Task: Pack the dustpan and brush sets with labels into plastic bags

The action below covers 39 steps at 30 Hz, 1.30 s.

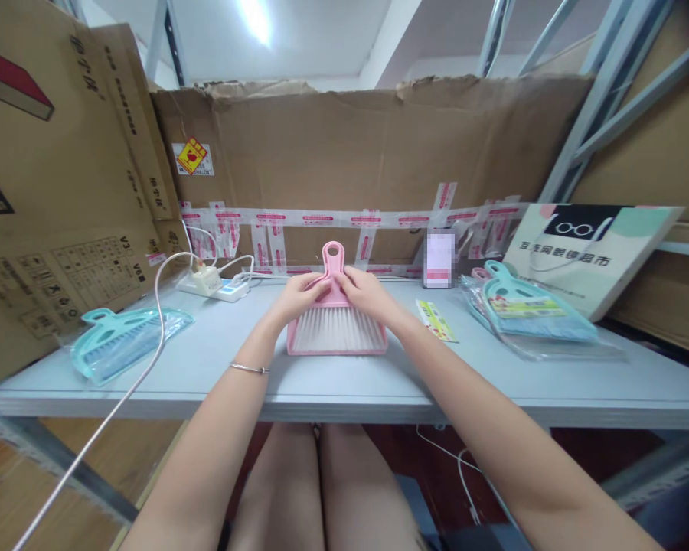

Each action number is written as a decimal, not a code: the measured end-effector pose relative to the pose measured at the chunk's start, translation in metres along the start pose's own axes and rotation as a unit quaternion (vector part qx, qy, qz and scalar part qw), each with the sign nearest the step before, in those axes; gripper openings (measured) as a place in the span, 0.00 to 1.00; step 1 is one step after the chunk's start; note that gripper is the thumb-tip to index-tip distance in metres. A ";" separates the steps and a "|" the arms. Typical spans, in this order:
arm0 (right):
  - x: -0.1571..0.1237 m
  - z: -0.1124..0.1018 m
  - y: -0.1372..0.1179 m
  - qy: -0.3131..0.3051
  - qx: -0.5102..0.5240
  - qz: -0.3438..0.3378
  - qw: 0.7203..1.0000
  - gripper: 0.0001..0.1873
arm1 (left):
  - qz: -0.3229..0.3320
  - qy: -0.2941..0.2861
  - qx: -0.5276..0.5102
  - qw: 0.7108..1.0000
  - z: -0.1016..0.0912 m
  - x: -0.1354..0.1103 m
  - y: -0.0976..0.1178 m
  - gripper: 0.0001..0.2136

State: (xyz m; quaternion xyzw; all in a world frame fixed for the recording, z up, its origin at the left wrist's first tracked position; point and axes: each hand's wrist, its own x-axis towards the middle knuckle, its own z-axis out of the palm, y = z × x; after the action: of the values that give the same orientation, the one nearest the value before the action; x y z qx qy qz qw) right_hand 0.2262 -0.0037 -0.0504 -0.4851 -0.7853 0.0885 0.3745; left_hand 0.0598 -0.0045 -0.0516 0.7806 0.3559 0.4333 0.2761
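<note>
Your pink dustpan is smooth plastic; behind it you have matt cardboard, rough along its top edge, with glossy tape; beneath it, a smooth tabletop.

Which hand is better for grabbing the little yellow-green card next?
Probably the right hand: it's nearer the yellow-green card. The left hand is farther, across the pink brush, though both hold the brush.

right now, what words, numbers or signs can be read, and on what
"V3": left carton
"V6": same carton
"眼镜超市", line's end: white box, right
Broken-glass symbol: yellow sticker, back cardboard
Too small or blurred: other print on carton, sticker, white box; tape, yellow-green card, packaged set's label, phone screen
No text seen: pink brush
</note>
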 end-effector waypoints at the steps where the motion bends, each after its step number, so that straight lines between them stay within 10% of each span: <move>1: -0.001 0.002 -0.001 0.011 -0.028 0.000 1.000 0.17 | 0.001 0.007 0.016 1.000 0.001 0.001 -0.001 0.17; 21: -0.005 0.007 0.024 0.024 0.189 0.030 0.981 0.20 | -0.011 0.032 0.029 0.999 0.000 0.000 -0.005 0.16; 39: -0.011 0.019 0.033 0.024 0.164 0.037 0.986 0.22 | -0.019 0.037 0.111 0.993 0.002 0.003 -0.013 0.16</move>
State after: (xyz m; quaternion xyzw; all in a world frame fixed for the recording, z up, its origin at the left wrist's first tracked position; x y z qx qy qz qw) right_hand 0.2394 0.0080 -0.0859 -0.4482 -0.7323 0.2180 0.4640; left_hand 0.0588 0.0054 -0.0602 0.7828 0.4262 0.4149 0.1826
